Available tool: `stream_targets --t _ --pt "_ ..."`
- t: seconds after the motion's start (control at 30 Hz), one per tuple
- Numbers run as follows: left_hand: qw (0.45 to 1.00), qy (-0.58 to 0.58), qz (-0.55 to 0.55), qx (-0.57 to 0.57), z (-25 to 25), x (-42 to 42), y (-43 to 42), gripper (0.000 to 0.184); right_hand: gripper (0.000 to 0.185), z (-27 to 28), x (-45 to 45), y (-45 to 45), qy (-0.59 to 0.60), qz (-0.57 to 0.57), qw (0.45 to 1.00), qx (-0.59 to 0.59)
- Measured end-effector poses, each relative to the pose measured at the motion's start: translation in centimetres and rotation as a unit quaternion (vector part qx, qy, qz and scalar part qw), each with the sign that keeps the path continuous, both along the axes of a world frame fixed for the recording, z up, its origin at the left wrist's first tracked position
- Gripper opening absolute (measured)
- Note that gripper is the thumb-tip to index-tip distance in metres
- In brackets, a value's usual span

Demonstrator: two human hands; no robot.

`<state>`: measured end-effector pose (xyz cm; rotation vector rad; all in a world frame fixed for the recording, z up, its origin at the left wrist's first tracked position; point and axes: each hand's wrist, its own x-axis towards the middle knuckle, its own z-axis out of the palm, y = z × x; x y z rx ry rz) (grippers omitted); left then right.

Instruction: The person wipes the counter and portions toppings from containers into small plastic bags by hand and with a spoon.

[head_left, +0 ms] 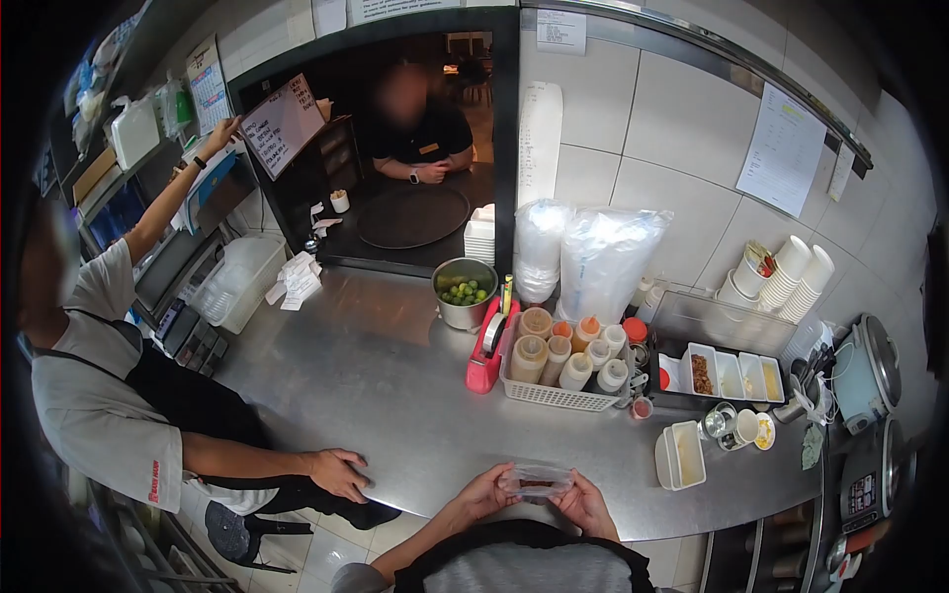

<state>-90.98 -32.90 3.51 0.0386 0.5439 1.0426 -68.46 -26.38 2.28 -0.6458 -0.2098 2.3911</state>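
1. Nearest, the right hand [485,495] and the left hand [590,508] grip a clear plastic packet [539,482] between them, the fingers of each closed on one end.
2. The packet is thin, glossy and slightly crumpled, with dark reddish-brown matter showing through its middle. It is held at the near edge of the bench [386,346], its long axis running side to side from one set of fingers to the other. Which end is its front, I cannot tell.
3. Left of the fingers, a co-worker's hand [339,472] rests at the edge of the bench, a smooth, dull-shining metal surface.
4. Right of the fingers and farther in are pale, rectangular tubs [680,457] with rounded corners, one against the other.
5. Beyond the fingers, a perforated white plastic basket [561,393] holds upright, cylindrical squeeze bottles [530,360], some with tapered nozzles. Just beside its left side is a glossy pinkish-red tape dispenser [484,366].
6. Farther out, left of the basket, a round metal pot [466,313] holds small, rounded green produce [462,291].
7. Behind the basket, wrinkled translucent plastic bags [611,262] lean near the tiled wall [677,119].
8. Farthest from the fingers, through the hatch, a flat, dark oval tray [413,217] lies before a person in black [425,138].
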Motion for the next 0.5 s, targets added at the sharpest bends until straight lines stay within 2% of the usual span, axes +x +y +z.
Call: stream_targets --t 0.07,0.17,0.27,0.33,0.37,0.4,0.47,0.5 --pt "0.980 -0.172 -0.016 0.104 -2.6 -0.2 0.4 0.024 0.030 -1.5 -0.3 0.1 0.000 -0.010 1.000 -0.024" --pt "0.997 -0.038 0.021 0.072 0.3 0.3 0.2 0.009 0.028 2.5 -0.7 -0.2 -0.032 0.024 0.999 0.030" --pt "0.988 0.152 0.026 -0.027 5.7 0.5 0.3 0.013 0.027 5.0 -0.7 0.0 -0.094 0.077 0.983 0.136" --pt "0.974 0.224 0.012 -0.020 6.8 0.6 0.7 0.015 0.028 4.6 -1.6 0.1 -0.249 0.053 0.916 0.309" --pt "0.966 0.260 0.006 -0.016 7.0 0.6 0.8 0.016 0.029 4.5 -1.9 0.1 -0.321 0.040 0.862 0.390" --pt "0.931 0.364 0.001 0.042 4.8 0.0 0.8 0.015 0.028 4.7 -2.0 0.3 -0.393 0.022 0.793 0.465" --pt "0.818 0.554 -0.010 0.156 -1.3 -1.5 1.1 0.015 0.026 5.9 -2.3 0.9 -0.517 -0.017 0.617 0.593" --pt "0.737 0.645 0.052 0.195 -0.4 -1.5 1.3 0.015 0.026 6.9 -2.4 1.0 -0.522 -0.025 0.609 0.596"
